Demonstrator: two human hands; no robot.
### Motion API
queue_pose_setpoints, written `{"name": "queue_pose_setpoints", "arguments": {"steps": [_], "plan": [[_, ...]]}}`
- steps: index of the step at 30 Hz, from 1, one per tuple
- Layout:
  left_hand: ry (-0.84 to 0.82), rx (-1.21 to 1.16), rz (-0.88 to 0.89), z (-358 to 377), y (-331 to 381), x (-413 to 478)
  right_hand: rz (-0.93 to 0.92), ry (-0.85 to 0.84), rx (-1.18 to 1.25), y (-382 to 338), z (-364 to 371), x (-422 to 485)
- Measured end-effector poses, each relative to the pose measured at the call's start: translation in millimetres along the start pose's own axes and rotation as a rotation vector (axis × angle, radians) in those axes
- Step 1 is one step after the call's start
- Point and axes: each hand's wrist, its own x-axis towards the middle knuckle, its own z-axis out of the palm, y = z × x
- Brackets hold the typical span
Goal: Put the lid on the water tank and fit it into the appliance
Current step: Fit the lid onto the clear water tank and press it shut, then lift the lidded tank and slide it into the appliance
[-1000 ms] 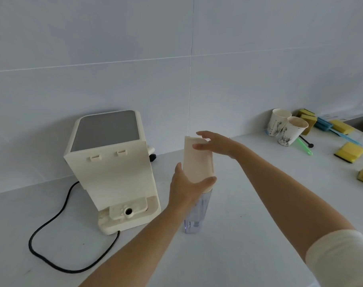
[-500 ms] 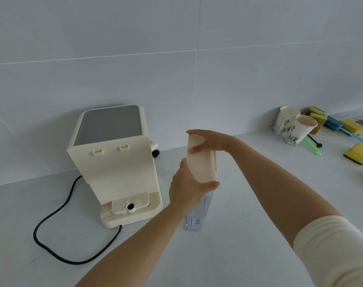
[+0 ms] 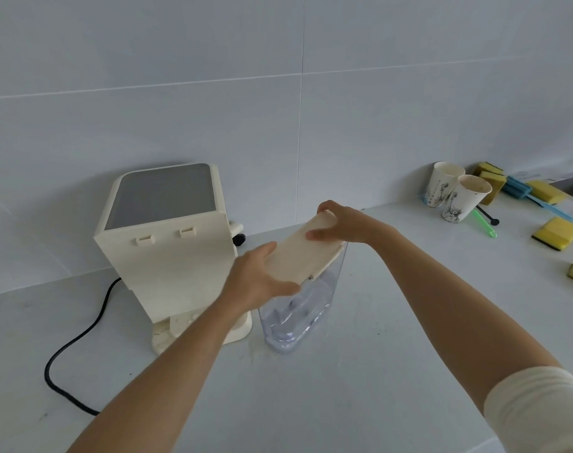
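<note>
A clear plastic water tank (image 3: 298,315) is tilted just right of the cream appliance (image 3: 170,253), its base at the counter. A cream lid (image 3: 303,253) covers the tank's top. My left hand (image 3: 259,279) grips the near end of the lid and tank. My right hand (image 3: 347,223) holds the far end from above. The appliance shows its flat back panel and a low base ledge, partly hidden by my left forearm.
A black power cord (image 3: 72,351) loops on the white counter left of the appliance. Two paper cups (image 3: 455,197), yellow sponges (image 3: 556,233) and blue and green utensils sit at the far right. A white tiled wall stands behind.
The tank with its lid has tipped from upright to slanted and shifted left toward the appliance's base. Both hands stayed on it.
</note>
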Motion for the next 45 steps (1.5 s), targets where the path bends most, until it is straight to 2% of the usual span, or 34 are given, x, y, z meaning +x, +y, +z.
{"name": "queue_pose_setpoints", "arguments": {"steps": [13, 22, 29, 32, 35, 39, 45], "plan": [[0.002, -0.164, 0.068, -28.3, -42.6, 31.7, 0.124, 0.021, 0.069, 18.5, 6.0, -22.5], [-0.072, -0.224, 0.123, -26.9, -53.3, 39.5, 0.094, 0.056, 0.087, 29.3, 12.0, -30.2], [-0.139, -0.419, 0.025, -8.9, -65.3, 34.9, 0.043, -0.023, 0.232, 46.8, 17.7, -40.6], [-0.181, -0.413, 0.029, 4.3, -72.0, 33.3, 0.006, -0.085, 0.319, 55.1, 25.7, -44.8], [-0.208, -0.412, 0.012, 16.8, -80.5, 33.7, 0.044, -0.117, 0.241, 63.2, 43.4, -45.3], [-0.232, -0.388, -0.061, 29.4, -89.0, 36.2, 0.088, -0.057, 0.201, 70.4, 59.9, -40.7], [-0.145, -0.176, -0.124, 34.5, -93.6, 40.9, 0.112, 0.064, 0.286, 70.4, 73.1, -34.9]]}}
